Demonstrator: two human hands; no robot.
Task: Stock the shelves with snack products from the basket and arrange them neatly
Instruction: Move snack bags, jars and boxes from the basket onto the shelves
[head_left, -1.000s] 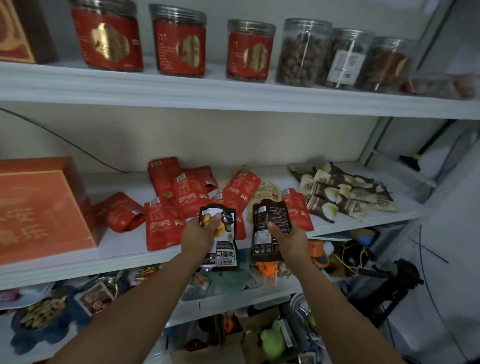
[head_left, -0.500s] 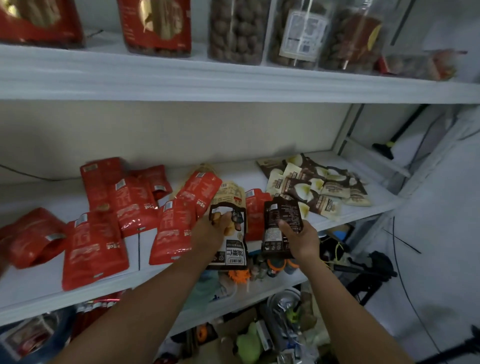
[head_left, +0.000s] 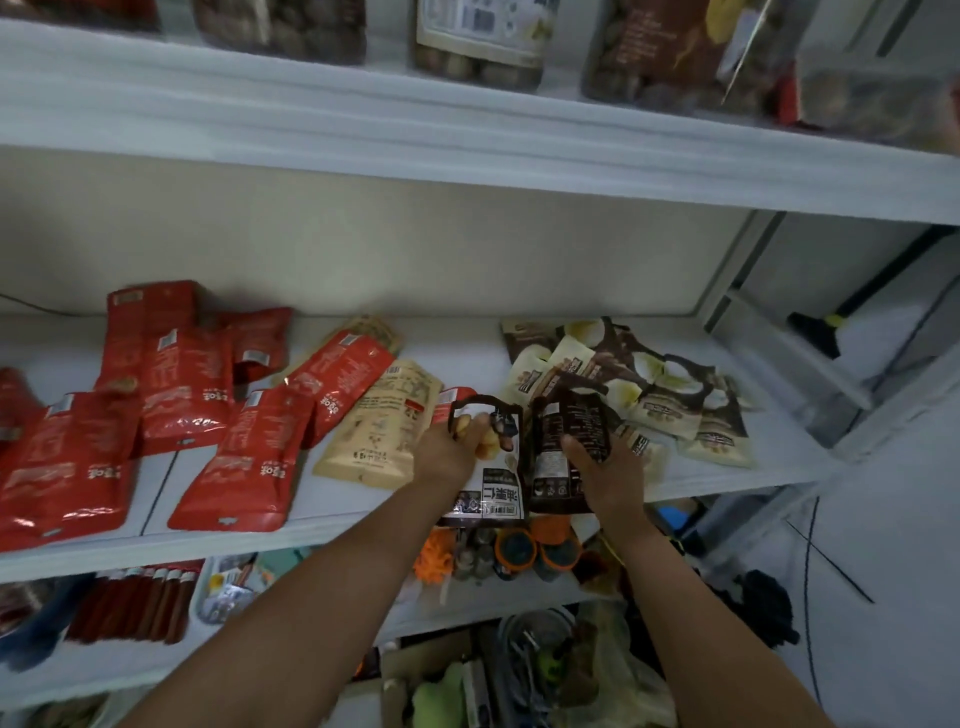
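The left grip (head_left: 451, 458) pinched a pale snack pouch (head_left: 493, 486); the right grip (head_left: 609, 480) clasped a dark pouch (head_left: 563, 441). Both seemed light, floppy and slick, best held by their edges.

On the middle shelf (head_left: 462, 340) bare board shows along the back wall between the red packets (head_left: 187, 384) and the pile of coconut-printed packets (head_left: 654, 389), in a narrow strip between the two front red packets, and along the front right edge in front of that pile. The beige packet (head_left: 379, 426), the black-and-white packet (head_left: 496, 475) gripped by the left hand (head_left: 447, 457) and the dark brown packet (head_left: 563, 457) gripped by the right hand (head_left: 610, 480) crowd the front centre, while the upper shelf (head_left: 467, 150) caps the opening overhead and a grey upright (head_left: 727, 270) closes its right end
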